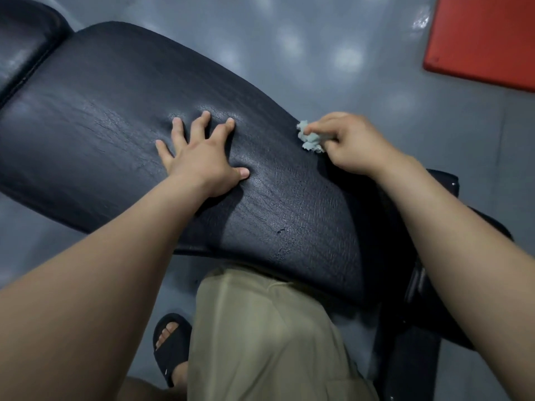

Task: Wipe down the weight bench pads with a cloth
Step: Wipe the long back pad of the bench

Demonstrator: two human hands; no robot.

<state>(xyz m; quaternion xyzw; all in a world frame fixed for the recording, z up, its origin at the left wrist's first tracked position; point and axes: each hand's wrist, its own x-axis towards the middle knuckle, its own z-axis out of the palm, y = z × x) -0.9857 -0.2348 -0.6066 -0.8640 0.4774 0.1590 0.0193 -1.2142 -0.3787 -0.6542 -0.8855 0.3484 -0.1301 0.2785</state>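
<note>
Head view: a long black pad [115, 111] runs from upper left to lower right, its cover cracked and creased. A second pad [23, 44] lies just beyond it at the upper left, with a narrow gap between the two.

The left hand [199, 160] rests on the middle of the long pad, fingers spread wide and straight, and the fingertips dent the cover. It holds nothing.

The right hand [350, 143] is at the pad's far edge, well apart from the left. Its fingers are curled around a small crumpled pale blue-grey cloth [309, 138]. The cloth sticks out from the fingers toward the left hand and touches the pad right at that edge.

A dark frame [411, 357] shows under the pad at the lower right. Below the pad are khaki shorts [260, 328] and a foot in a black sandal [170, 348] on the glossy grey floor [318, 39]. A red mat [486, 39] lies on the floor at the upper right.
</note>
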